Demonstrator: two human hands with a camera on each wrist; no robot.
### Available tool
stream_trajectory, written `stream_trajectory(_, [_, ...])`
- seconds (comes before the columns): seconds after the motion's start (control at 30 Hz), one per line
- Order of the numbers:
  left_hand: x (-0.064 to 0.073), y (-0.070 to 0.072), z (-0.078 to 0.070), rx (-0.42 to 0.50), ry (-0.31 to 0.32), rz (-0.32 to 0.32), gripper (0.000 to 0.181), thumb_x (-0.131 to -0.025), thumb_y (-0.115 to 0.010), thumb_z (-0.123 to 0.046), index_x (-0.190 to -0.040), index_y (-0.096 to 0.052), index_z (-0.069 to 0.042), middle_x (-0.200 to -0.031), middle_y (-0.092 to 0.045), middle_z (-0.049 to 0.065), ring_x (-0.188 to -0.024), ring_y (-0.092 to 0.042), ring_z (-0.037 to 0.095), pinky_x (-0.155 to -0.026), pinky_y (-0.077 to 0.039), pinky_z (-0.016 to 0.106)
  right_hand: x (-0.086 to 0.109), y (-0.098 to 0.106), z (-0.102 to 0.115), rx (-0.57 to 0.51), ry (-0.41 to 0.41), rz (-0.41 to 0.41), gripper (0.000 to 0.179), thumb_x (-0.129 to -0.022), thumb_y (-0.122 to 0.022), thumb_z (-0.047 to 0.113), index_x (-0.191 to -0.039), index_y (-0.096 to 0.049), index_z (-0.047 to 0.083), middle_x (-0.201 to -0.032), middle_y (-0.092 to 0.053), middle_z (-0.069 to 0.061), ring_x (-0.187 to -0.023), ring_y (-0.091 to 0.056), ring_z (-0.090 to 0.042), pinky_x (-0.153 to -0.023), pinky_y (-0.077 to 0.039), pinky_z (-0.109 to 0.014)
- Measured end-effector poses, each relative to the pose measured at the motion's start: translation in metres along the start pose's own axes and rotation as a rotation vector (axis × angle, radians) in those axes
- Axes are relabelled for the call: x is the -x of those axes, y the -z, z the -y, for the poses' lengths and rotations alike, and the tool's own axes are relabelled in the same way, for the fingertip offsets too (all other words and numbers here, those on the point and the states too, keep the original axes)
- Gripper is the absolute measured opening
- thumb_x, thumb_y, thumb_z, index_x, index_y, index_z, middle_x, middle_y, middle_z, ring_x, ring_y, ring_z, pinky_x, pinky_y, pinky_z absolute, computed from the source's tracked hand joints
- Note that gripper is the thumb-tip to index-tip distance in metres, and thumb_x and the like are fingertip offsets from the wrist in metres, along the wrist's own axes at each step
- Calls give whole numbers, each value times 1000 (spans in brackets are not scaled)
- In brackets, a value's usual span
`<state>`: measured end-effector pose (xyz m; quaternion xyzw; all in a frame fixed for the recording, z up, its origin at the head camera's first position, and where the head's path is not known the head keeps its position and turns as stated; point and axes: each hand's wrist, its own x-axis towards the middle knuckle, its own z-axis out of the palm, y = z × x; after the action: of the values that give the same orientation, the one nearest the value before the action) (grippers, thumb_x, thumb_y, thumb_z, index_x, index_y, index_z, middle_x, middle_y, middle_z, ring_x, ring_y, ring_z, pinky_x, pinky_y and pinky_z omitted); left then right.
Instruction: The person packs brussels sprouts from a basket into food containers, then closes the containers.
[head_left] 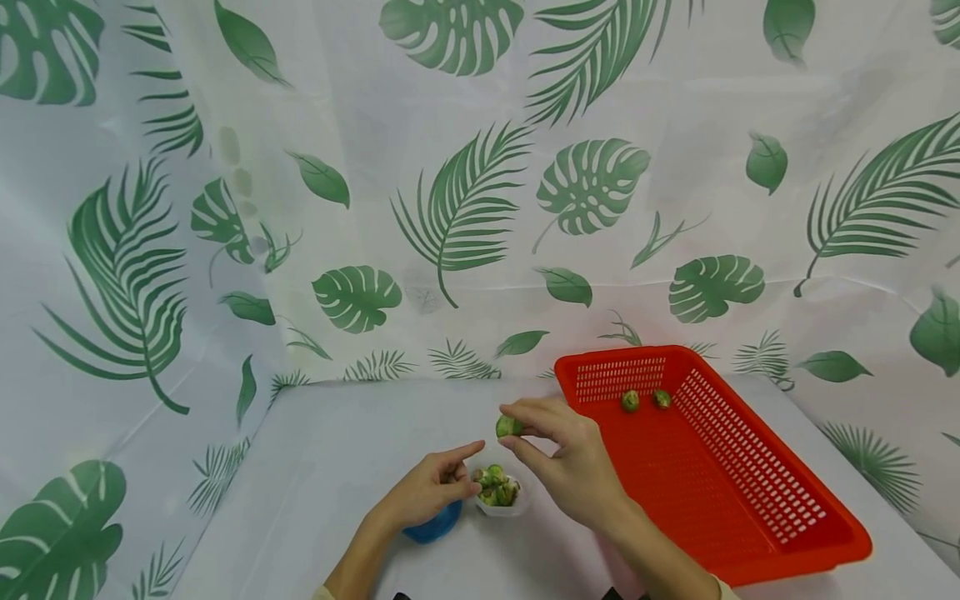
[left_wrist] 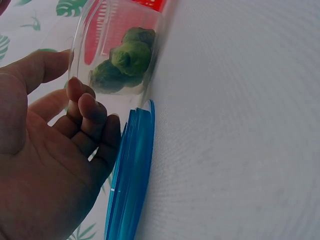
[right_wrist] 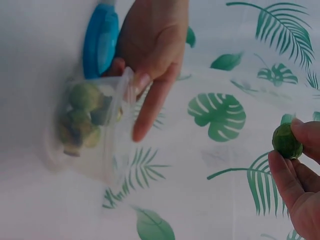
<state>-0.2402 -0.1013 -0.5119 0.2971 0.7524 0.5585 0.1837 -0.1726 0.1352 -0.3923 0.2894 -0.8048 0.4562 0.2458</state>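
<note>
My right hand point(head_left: 573, 454) pinches a green Brussels sprout point(head_left: 508, 426) between thumb and fingertips, raised above the table. Below and left of it stands a small clear plastic container point(head_left: 504, 510) with several Brussels sprouts point(right_wrist: 82, 122) inside. My left hand point(head_left: 431, 486) holds the container's near-left rim with thumb and curled fingers, while its index finger points out past the rim. Under the left hand lies a blue lid point(left_wrist: 132, 170), right beside the container. In the right wrist view the held sprout point(right_wrist: 287, 141) is well apart from the container.
A large red plastic basket point(head_left: 757, 450) with slotted walls stands on the right. Two Brussels sprouts point(head_left: 631, 401) lie at its far end. The white table point(head_left: 300, 500) meets a leaf-patterned sheet point(head_left: 465, 208) at the back and sides.
</note>
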Motion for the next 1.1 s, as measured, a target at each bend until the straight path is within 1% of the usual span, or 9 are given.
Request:
stream_trajectory(0.13, [0,0,0,-7,-2,3,62,-103,-65,-15,-160,-41,-7,-83,-54,1,-69,-46,3,-67,-42,19,5,-6,-1,-18,-27,-6,40,-86,-83,3,-124,-77,13,-115,-74,-1,-103,-71,-15,-83,-61,-34])
stream_trajectory(0.3, [0,0,1,2,-2,5,61,-104,-64,-15,-160,-41,-9,-83,-54,1,-68,-46,3,-66,-42,20,12,-14,-4,-38,-84,3,39,-87,-82,4,-124,-77,15,-118,-74,1,-104,-71,-14,-85,-61,-29])
stream_trajectory(0.4, [-1,0,2,12,-11,6,60,-104,-64,-15,-160,-42,-9,-83,-53,1,-68,-46,3,-66,-42,20,15,-18,-6,-49,-119,3,38,-88,-82,5,-124,-77,16,-118,-74,0,-104,-72,-13,-85,-61,-31])
stream_trajectory(0.6, [-1,0,4,6,-14,6,61,-104,-64,-14,-160,-41,-8,-82,-54,1,-67,-46,2,-66,-42,19,20,-23,-12,-43,-131,-14,37,-88,-82,6,-123,-77,15,-117,-74,0,-102,-72,-13,-85,-61,-31])
stream_trajectory(0.73, [-1,0,4,-1,-8,7,62,-104,-65,-15,-160,-40,-6,-83,-54,1,-68,-46,3,-66,-42,20,24,-26,-15,-36,-160,-24,40,-87,-83,5,-124,-78,19,-117,-73,6,-102,-72,-10,-86,-60,-28])
stream_trajectory(0.83, [0,0,3,-7,-4,5,62,-104,-65,-15,-160,-40,-6,-83,-54,1,-69,-47,3,-67,-43,20,27,-30,-21,-29,-146,-32,41,-86,-83,4,-123,-78,19,-117,-72,7,-102,-71,-10,-85,-60,-28])
stream_trajectory(0.93, [0,0,3,-14,-2,-1,62,-103,-65,-16,-160,-41,-6,-83,-55,1,-69,-48,3,-67,-44,20,30,-35,-27,-31,-108,-33,39,-86,-83,3,-123,-78,16,-116,-73,4,-100,-71,-12,-84,-61,-31])
stream_trajectory(1.0, [0,0,3,-15,-2,-4,62,-103,-65,-16,-160,-41,-6,-83,-55,1,-69,-48,3,-68,-44,20,31,-38,-31,-41,-97,-31,38,-87,-82,3,-123,-77,14,-115,-73,1,-99,-72,-14,-83,-61,-32])
stream_trajectory(1.1, [0,0,3,-16,-2,-1,62,-104,-65,-17,-160,-41,-6,-83,-54,1,-69,-48,3,-68,-43,20,33,-41,-36,-60,-109,-35,36,-88,-82,4,-122,-78,14,-114,-74,0,-98,-72,-15,-84,-61,-32])
